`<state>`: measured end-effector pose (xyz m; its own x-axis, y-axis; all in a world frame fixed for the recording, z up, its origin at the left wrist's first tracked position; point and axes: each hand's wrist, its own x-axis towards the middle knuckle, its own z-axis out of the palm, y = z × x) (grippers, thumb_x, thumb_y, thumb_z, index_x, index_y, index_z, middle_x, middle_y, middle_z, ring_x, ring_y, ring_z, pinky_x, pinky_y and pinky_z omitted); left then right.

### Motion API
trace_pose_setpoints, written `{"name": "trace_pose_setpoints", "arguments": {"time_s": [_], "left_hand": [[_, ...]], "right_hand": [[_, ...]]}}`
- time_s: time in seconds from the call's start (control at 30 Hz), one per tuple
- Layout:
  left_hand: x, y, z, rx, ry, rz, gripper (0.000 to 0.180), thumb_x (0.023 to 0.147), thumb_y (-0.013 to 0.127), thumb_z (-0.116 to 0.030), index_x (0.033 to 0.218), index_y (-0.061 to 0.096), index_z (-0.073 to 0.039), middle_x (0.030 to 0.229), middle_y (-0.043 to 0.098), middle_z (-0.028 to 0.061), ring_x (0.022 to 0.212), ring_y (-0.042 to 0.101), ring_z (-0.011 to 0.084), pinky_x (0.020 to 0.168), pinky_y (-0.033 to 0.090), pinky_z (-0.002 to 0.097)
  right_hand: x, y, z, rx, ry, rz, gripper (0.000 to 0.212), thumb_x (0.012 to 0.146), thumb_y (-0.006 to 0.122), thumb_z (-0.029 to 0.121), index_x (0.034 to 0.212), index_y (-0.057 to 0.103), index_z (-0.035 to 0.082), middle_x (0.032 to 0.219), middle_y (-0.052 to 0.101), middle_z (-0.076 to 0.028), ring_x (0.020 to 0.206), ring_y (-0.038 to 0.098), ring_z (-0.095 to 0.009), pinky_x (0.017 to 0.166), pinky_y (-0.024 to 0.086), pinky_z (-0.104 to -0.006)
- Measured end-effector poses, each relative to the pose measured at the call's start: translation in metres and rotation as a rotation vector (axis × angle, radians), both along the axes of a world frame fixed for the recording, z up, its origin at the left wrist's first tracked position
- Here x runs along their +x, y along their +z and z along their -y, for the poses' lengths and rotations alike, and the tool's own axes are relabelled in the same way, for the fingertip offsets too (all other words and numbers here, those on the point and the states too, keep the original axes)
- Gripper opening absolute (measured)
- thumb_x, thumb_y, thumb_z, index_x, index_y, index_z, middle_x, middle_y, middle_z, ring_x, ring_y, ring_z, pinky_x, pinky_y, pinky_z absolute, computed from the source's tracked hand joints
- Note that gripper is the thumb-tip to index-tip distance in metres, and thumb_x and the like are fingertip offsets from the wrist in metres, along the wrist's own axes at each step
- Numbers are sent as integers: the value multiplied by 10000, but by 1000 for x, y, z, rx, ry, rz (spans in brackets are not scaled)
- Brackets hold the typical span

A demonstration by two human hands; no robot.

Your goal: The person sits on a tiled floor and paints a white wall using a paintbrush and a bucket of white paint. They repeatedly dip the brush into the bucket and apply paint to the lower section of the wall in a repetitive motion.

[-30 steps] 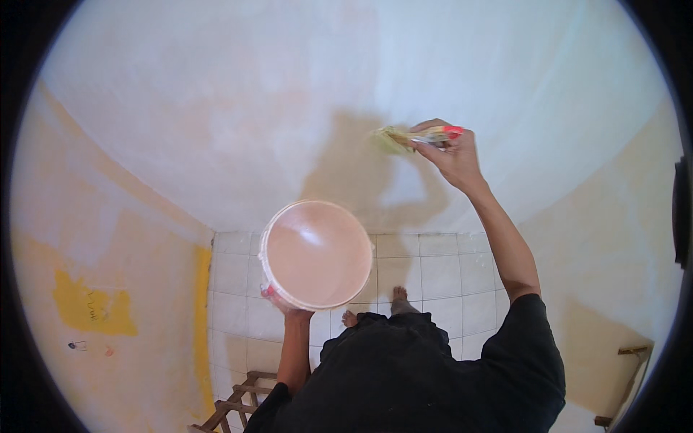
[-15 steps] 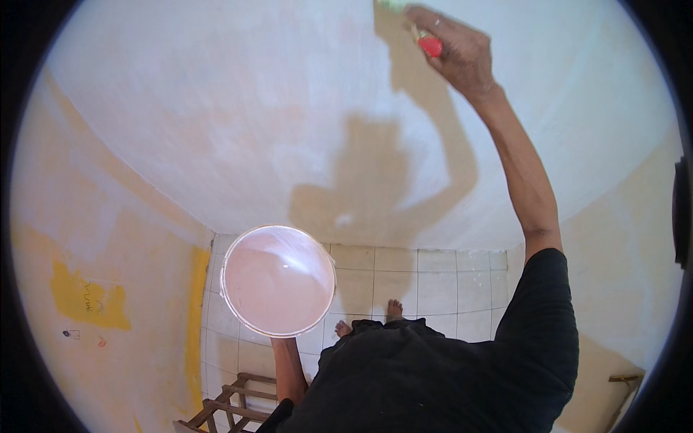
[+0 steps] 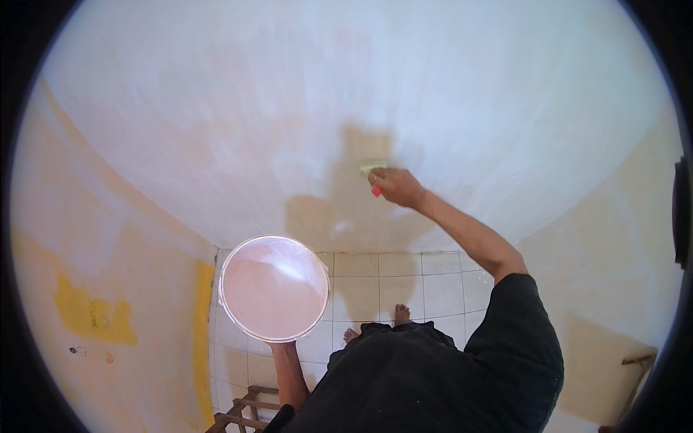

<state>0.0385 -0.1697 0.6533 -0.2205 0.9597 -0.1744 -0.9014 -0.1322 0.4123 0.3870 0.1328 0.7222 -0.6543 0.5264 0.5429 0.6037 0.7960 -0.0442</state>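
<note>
My right hand [image 3: 398,186] is closed around a paintbrush [image 3: 373,167] with a red handle end. Its pale, paint-covered head is at the wall [image 3: 238,137] in front of me, in the shadow my body casts there. At the lower left, a round bucket [image 3: 274,289] of pale pinkish-white paint rests on my left hand [image 3: 284,346], which supports it from below. The bucket's mouth faces up and its inner walls are coated with paint. Most of my left hand's fingers are hidden beneath it.
A brown wooden ladder or rack [image 3: 245,411] stands at the lower left, beside my left arm. The left wall [image 3: 94,310] has yellow patches. My bare feet are on a tiled floor [image 3: 357,265]. A dark object [image 3: 681,213] sits at the far right edge.
My right hand has come down the wall and leftward with the brush, from the top of the view to its middle. The bucket has shifted only slightly in the picture.
</note>
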Motion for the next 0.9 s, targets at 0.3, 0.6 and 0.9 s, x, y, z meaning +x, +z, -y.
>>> {"name": "trace_pose_setpoints", "arguments": {"time_s": [0.3,0.6,0.9], "left_hand": [[-8,1,14,-36,3,-6,1045,766,296,-899,1504,292,-160,1511,356,144,1356,395,360,1081,391,545],[-11,9,12,-35,-6,-19,1050,765,297,-901,1504,293,-157,1508,360,146,1354,399,359,1081,393,542],[-8,14,-5,34,-50,-6,1054,763,298,-903,1504,293,-153,1506,364,148,1351,402,359,1080,394,540]], "right_hand": [[7,339,-22,549,-97,-265,176,846,671,94,1005,677,19,871,722,-122,664,693,-225,570,565,-308],[3,77,-48,404,-64,-16,241,891,575,126,1118,598,49,1148,633,-179,1079,621,-337,914,527,-414],[-11,99,-42,74,-17,18,60,834,581,120,878,576,161,719,609,-76,605,618,-291,532,498,-429]]}}
